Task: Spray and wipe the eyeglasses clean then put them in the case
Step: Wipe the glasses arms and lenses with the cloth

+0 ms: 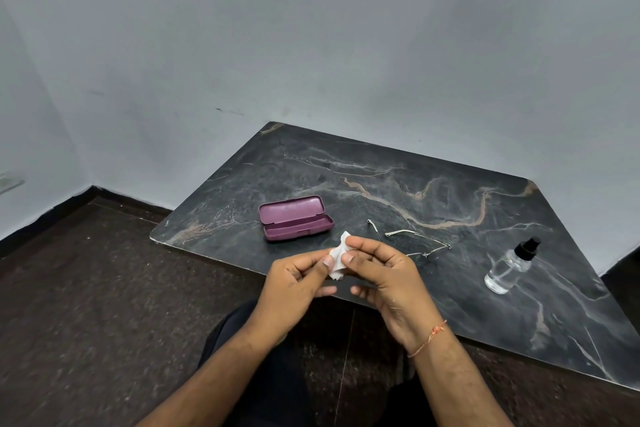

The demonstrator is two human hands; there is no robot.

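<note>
1. The dark marbled worktop (381, 163) stretches beyond and to the right of both hands, carrying every item of the task
2. The left hand (294, 279) and the right hand (384, 274) meet just above the near edge of the worktop; each pinches a small crumpled white tissue (337, 258) between thumb and forefinger, with the other fingers loosely curled, so neither hand is free
3. The purple case (296, 218) lies open, lid up, just beyond the left hand and apart from it
4. The clear spray bottle (509, 265) with a black cap stands well to the right of the right hand, untouched
5. The eyeglasses (412, 241) rest on the worktop just beyond the right hand, temples unfolded, partly hidden by its fingers; whether the lenses are wet cannot be told
6. The step in hand looks like readying the tissue for wiping
7. Risks from here: the thin wire frame could bend if it is wiped while pressed flat against the worktop; a bunched tissue may smear or shed lint; a reach toward the bottle could sweep the glasses off the near edge; and the glasses will not fit the case unless the temples are folded first
</note>
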